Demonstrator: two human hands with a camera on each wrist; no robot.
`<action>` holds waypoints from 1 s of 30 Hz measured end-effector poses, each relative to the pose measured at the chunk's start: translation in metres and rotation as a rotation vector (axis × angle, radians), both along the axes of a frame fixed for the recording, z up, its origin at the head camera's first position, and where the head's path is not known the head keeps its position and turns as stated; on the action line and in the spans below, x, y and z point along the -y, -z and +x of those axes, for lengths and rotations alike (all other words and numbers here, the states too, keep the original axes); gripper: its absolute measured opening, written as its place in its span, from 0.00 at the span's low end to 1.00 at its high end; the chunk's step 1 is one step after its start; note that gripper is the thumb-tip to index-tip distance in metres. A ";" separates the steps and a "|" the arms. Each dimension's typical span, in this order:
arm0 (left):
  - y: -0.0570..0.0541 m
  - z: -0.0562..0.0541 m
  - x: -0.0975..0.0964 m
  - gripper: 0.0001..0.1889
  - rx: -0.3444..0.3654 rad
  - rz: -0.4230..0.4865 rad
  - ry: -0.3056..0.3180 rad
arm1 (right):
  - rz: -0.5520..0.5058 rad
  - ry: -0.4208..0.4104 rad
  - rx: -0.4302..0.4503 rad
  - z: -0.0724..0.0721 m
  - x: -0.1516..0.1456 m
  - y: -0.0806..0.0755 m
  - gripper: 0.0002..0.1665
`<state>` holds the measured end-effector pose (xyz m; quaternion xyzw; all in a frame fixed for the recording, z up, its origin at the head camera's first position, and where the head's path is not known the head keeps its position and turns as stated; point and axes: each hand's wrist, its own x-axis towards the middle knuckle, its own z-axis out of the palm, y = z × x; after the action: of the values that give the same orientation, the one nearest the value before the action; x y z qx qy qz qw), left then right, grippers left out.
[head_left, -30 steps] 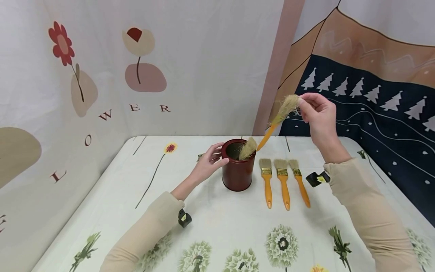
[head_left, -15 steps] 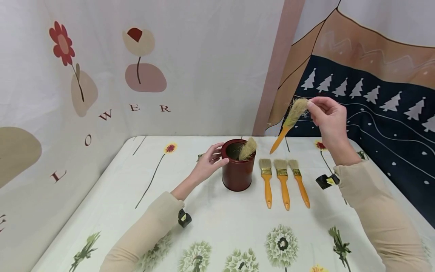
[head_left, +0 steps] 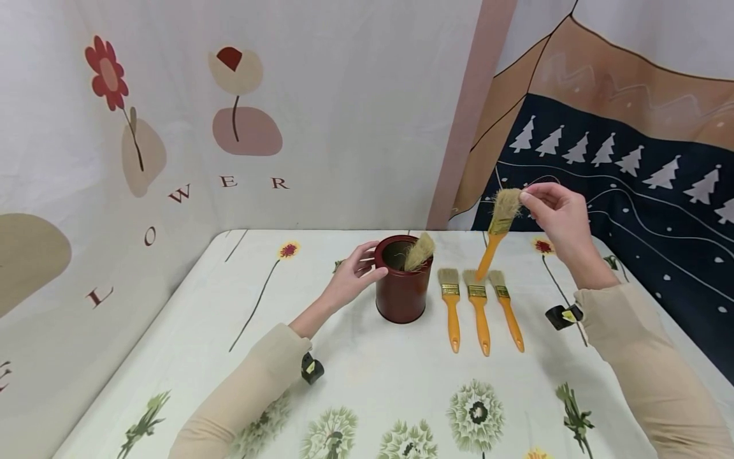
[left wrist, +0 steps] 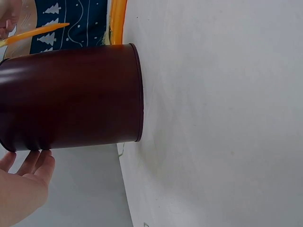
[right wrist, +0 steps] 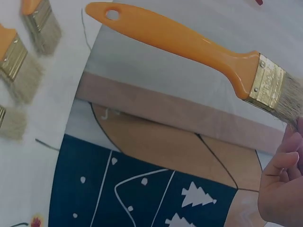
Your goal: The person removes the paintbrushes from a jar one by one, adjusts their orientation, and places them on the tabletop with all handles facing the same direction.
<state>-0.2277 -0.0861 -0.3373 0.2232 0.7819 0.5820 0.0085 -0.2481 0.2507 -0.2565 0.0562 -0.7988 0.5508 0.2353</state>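
We look into a corner draped in printed fabric, where a pale hanging [head_left: 355,115] bears a red flower [head_left: 107,75] and the dark red letters [head_left: 229,182] L, O, W, E and R. A dusty-pink stripe [head_left: 469,115] divides it from the scene at far right, where we see white fir trees [head_left: 604,150] on a navy ground [head_left: 688,245] below brown slopes [head_left: 631,70]. Before us, under soft light, spreads a white tablecloth [head_left: 355,357] printed with dandelions [head_left: 476,412].

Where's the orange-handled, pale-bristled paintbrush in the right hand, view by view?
Head: brush right of centre, pinched by the right hand.
Left wrist: its orange handle, top left corner.
Right wrist: upper half, bristles at the right edge.
Shared landmark: navy cloth with white trees.
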 end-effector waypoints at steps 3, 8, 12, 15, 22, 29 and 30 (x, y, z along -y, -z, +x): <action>0.000 0.000 0.000 0.29 -0.002 -0.001 0.000 | 0.055 0.003 0.027 0.000 -0.004 0.002 0.13; 0.003 -0.003 0.000 0.30 -0.001 0.000 0.001 | 0.107 -0.017 0.062 0.001 -0.013 0.003 0.14; 0.014 -0.012 0.002 0.30 -0.004 0.011 0.002 | 0.168 -0.019 0.087 0.002 -0.020 0.004 0.19; 0.023 -0.019 0.003 0.30 -0.011 0.009 -0.008 | 0.213 -0.014 0.114 0.003 -0.027 0.005 0.22; 0.031 -0.024 0.003 0.30 -0.037 0.005 -0.025 | 0.293 -0.010 0.170 0.004 -0.045 0.007 0.24; 0.030 -0.023 0.003 0.30 -0.027 0.012 -0.027 | 0.382 -0.040 0.239 0.002 -0.060 0.013 0.27; 0.030 -0.023 0.003 0.30 -0.024 0.010 -0.028 | 0.396 -0.050 0.251 0.001 -0.062 0.014 0.27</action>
<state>-0.2508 -0.0890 -0.3673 0.2191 0.7822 0.5832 -0.0104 -0.2469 0.3124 -0.2708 0.0518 -0.9126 0.3917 0.1047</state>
